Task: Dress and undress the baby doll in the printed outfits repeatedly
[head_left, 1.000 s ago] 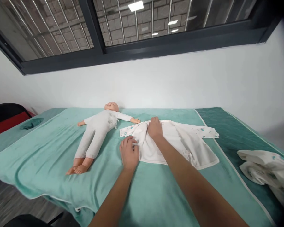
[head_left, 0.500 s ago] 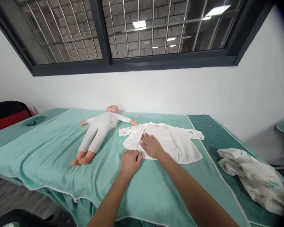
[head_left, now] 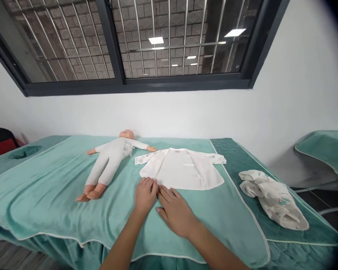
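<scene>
A white baby shirt (head_left: 183, 170) lies spread on the green bed cover, its front open and its printed sleeves stretched out to both sides. At the shirt's lower left edge is my left hand (head_left: 145, 194), with its fingers bent and closed on the hem. My right hand (head_left: 176, 210) lies flat on the cover just below the hem, fingers stretched out, its fingertips close to my left hand. To the left a baby doll (head_left: 111, 159) in a white bodysuit lies on its back, one hand near the shirt's left sleeve.
A crumpled white printed garment (head_left: 276, 197) lies on the darker green sheet (head_left: 228, 148) at right. Behind the bed are a white wall (head_left: 169, 112) and a barred window (head_left: 157, 48). A red and black object (head_left: 1, 142) stands far left, and a green padded surface (head_left: 323, 150) far right.
My right hand has moved off the shirt, down onto the cover. The shirt's left front panel now lies turned outward. The view has shifted a little to the right.
</scene>
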